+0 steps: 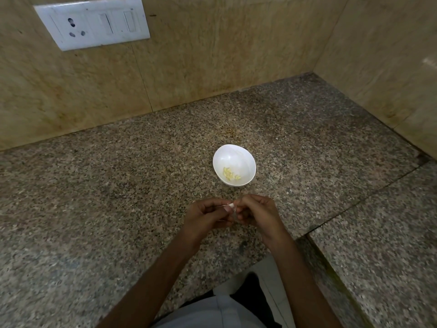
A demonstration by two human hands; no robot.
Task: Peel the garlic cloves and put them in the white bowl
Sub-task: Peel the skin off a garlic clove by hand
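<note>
A small white bowl (246, 159) stands on the speckled granite counter (118, 185), with several pale yellow peeled garlic cloves (230, 174) lying in its bottom. Just in front of the bowl my two hands meet above the counter. My left hand (204, 215) and my right hand (256, 213) both pinch one small white garlic clove (231, 205) between their fingertips. A thin flake of skin hangs below the clove. Most of the clove is hidden by my fingers.
Beige stone walls close the counter at the back and right, forming a corner. A white switch and socket plate (93, 22) sits on the back wall, upper left. A seam (369, 197) splits the counter on the right; its front edge steps back near my body.
</note>
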